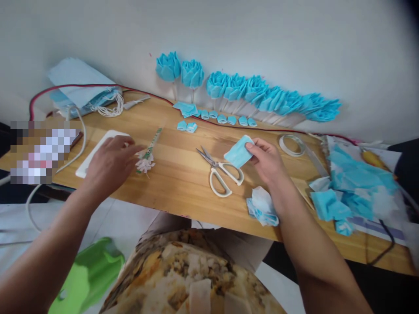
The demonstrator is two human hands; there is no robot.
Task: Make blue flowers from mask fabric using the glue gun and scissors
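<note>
My right hand (266, 158) pinches a rectangular piece of light-blue mask fabric (238, 151) above the table. Just left of that piece lie scissors (214, 165) with white handles, blades parted. My left hand (113, 163) is over a flat white slab (94, 159), its fingers stretched loosely to the right; I see nothing held in it. Close to those fingertips is a slim green patterned stick (153, 146) with a pale flower-like cluster (145, 165) at its near end. A small pile of blue and white fabric pieces (262, 209) sits by my right forearm.
Blue fabric flowers (235, 86) on stems lean along the wall. Small folded blue pieces (221, 119) lie before them, near a red-black cable (209, 121). Face masks (81, 87) are stacked at left; a tape roll (291, 145) and blue scraps (353, 183) are at right.
</note>
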